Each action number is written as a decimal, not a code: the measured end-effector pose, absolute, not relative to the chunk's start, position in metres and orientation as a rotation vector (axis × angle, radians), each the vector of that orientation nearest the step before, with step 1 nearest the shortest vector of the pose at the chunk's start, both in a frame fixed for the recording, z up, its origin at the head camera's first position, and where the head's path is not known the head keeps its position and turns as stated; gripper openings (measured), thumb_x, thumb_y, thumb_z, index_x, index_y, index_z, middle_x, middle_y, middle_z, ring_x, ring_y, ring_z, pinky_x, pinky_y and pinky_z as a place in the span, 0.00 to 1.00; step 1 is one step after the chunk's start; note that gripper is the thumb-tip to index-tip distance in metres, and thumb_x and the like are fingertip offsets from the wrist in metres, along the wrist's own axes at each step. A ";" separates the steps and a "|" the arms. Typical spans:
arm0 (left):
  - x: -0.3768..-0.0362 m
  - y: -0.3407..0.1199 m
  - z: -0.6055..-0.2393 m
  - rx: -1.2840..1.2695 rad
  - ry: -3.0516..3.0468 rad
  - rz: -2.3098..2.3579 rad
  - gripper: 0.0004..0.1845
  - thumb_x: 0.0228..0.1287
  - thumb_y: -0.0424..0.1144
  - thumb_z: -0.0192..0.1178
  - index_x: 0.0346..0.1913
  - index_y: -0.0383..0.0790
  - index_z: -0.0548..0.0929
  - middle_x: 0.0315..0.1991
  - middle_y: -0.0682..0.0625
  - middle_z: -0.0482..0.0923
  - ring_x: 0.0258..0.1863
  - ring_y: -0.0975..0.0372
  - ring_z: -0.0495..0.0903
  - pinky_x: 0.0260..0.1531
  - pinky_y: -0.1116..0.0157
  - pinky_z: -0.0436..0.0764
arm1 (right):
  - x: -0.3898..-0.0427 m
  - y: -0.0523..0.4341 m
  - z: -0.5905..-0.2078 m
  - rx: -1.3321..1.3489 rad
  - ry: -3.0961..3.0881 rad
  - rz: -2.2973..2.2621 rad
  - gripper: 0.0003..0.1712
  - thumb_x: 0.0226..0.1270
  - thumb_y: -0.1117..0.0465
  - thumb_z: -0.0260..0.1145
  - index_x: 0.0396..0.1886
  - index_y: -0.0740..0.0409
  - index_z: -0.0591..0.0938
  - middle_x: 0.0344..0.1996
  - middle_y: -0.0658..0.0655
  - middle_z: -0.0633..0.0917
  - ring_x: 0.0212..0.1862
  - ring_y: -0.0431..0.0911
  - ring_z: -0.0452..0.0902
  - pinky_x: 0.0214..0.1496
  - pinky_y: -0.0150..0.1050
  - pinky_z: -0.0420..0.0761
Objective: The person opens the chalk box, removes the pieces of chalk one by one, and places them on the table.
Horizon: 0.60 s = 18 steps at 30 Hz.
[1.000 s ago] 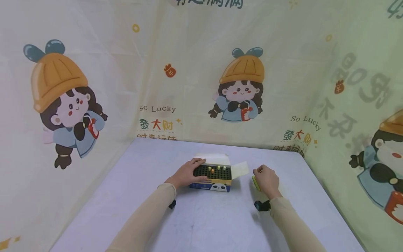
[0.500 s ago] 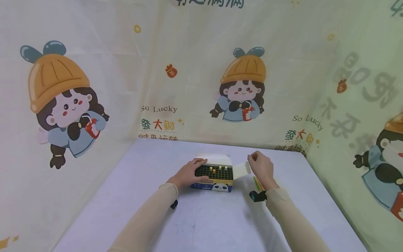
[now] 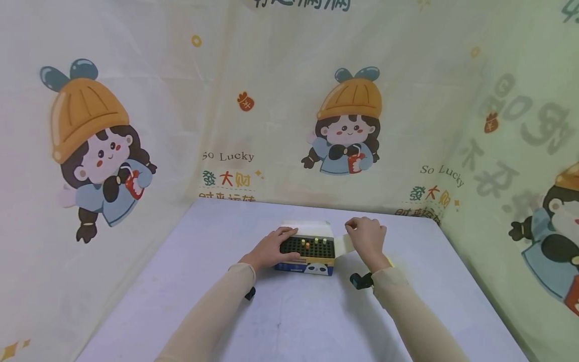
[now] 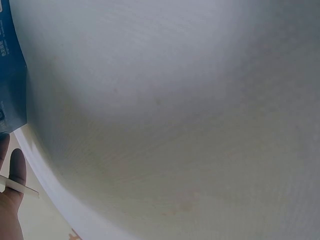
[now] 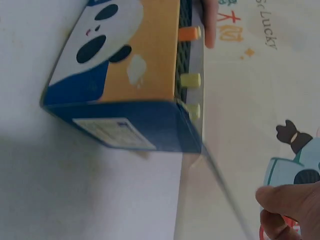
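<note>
the right hand [image 3: 367, 237], just right of centre in the head view, has its fingers curled with the tips bunched at the upper left of the hand, right over the pale side flap [image 3: 346, 243] of the box [image 3: 307, 257]; whether they pinch the flap or something small between them cannot be told from this view. in the right wrist view only curled fingertips [image 5: 287, 202] show at the lower right, close to the flap's thin edge, not clearly touching it. half a second ago this hand was further right and a little higher, clear of the flap, and a second ago it rested low on the table over the yellow-green sticks [image 3: 389, 261]; now only a sliver of those sticks peeks out beside the right wrist.

the left hand [image 3: 273, 247] lies with relaxed, nearly straight fingers on the left end of the box, fingertips over the dark grid [image 3: 307, 246]; it has not shifted across the three moments. in the left wrist view just a fingertip [image 4: 17, 167] and the box's blue corner show at the left edge.

the box sits at the centre of the white table [image 3: 289, 311], unmoved, its panda-printed front facing the camera. a few pegs [image 3: 315, 242] stand in the grid, one orange, the others pale yellow. the back flap [image 3: 305, 228] stands up behind them.
</note>
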<state>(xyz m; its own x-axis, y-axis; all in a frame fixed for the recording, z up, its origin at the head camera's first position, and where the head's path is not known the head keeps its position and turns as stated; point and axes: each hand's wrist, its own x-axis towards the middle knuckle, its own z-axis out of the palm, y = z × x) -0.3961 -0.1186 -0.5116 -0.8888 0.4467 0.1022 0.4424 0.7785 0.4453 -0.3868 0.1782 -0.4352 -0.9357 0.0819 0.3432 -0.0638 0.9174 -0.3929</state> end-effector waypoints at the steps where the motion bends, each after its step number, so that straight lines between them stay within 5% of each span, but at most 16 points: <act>1: -0.396 -0.119 -0.511 0.738 2.951 0.737 0.49 0.63 0.76 0.57 0.82 0.64 0.57 0.80 0.52 0.58 0.76 0.47 0.65 0.72 0.43 0.68 | -0.386 0.175 -0.436 -0.004 -2.732 0.568 0.09 0.72 0.55 0.70 0.41 0.52 0.93 0.38 0.54 0.92 0.45 0.58 0.81 0.53 0.61 0.70; 6: -0.393 -0.118 -0.509 0.740 2.945 0.742 0.48 0.63 0.76 0.57 0.82 0.63 0.58 0.80 0.52 0.58 0.76 0.47 0.65 0.72 0.43 0.68 | -0.382 0.154 -0.440 0.061 -2.772 0.610 0.09 0.68 0.52 0.74 0.35 0.53 0.92 0.31 0.52 0.90 0.40 0.53 0.81 0.50 0.54 0.75; 12: -0.394 -0.118 -0.510 0.757 2.956 0.740 0.49 0.63 0.77 0.56 0.82 0.61 0.58 0.80 0.51 0.60 0.75 0.46 0.66 0.70 0.42 0.70 | -0.376 0.130 -0.449 0.174 -2.806 0.730 0.12 0.76 0.56 0.67 0.45 0.58 0.91 0.38 0.55 0.90 0.33 0.45 0.81 0.32 0.41 0.80; 18: -0.396 -0.119 -0.511 0.753 2.961 0.762 0.48 0.63 0.75 0.58 0.82 0.60 0.60 0.79 0.51 0.61 0.73 0.47 0.68 0.70 0.43 0.70 | -0.374 0.113 -0.460 0.363 -2.888 0.821 0.10 0.76 0.63 0.65 0.49 0.58 0.90 0.43 0.56 0.91 0.33 0.42 0.80 0.35 0.39 0.81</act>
